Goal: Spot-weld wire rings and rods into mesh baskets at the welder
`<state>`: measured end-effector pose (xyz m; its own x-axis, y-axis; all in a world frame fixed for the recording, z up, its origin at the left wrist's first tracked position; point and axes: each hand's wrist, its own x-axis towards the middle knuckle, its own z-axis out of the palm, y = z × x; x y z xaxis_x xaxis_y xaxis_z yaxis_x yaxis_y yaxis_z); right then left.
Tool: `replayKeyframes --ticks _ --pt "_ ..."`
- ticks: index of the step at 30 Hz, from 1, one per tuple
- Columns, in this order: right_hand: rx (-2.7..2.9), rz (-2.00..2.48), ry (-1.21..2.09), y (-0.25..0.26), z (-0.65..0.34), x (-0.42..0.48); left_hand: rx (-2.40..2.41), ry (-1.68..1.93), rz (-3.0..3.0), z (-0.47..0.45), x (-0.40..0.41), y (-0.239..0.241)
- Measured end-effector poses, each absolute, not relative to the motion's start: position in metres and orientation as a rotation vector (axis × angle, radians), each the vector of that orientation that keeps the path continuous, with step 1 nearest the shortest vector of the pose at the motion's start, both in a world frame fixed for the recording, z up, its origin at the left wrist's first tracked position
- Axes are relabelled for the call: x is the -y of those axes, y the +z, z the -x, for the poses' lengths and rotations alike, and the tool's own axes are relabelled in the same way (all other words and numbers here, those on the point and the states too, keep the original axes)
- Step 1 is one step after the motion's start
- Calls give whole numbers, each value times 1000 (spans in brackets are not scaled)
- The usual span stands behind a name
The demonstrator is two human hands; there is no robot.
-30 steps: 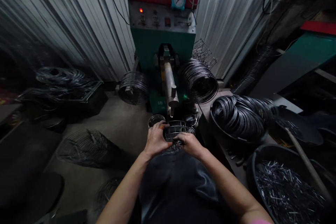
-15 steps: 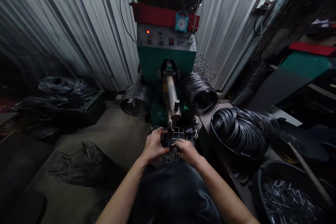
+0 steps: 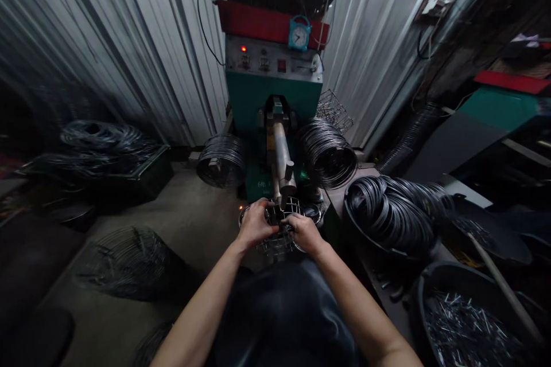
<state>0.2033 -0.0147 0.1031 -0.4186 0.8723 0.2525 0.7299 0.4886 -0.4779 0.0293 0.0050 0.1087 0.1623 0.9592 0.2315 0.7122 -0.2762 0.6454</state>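
My left hand (image 3: 253, 223) and my right hand (image 3: 305, 232) are both closed on a small round wire basket (image 3: 279, 232), held in front of my lap. The basket's upper rim sits right under the tip of the metal arm (image 3: 282, 169) that sticks out of the green welding machine (image 3: 273, 86). A small orange spark (image 3: 240, 208) shows just left of my left hand. My left hand grips the basket's left rim, my right hand its right side.
Coils of wire (image 3: 328, 152) hang either side of the machine. A black tub of wire rings (image 3: 394, 215) and a tub of short metal rods (image 3: 469, 324) stand at the right. Finished wire baskets (image 3: 129, 261) lie on the floor at the left. Corrugated metal walls are behind.
Both hands have lifted the basket up and forward until its rim meets the machine arm's tip. A spark has appeared by my left hand.
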Motion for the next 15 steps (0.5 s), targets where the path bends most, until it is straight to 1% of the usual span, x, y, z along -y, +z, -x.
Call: replayKeyframes --ticks 4,6,8,10,13,15 --pt "2132 1356 437 103 -200 12 -1552 872 -2039 -30 -16 108" --pt "1961 1289 478 100 -201 22 -1542 893 -2044 -29 -17 105" --pt "1734 1275 589 94 -203 40 -1524 910 -2079 -29 -18 103" --pt "1481 1350 803 85 -206 60 -1511 908 -2097 -28 -19 101" --pt "1113 1481 1225 69 -214 87 -1515 899 -2062 -27 -25 101" --pt "888 1495 1437 59 -221 98 -1524 886 -2036 -26 -30 102"
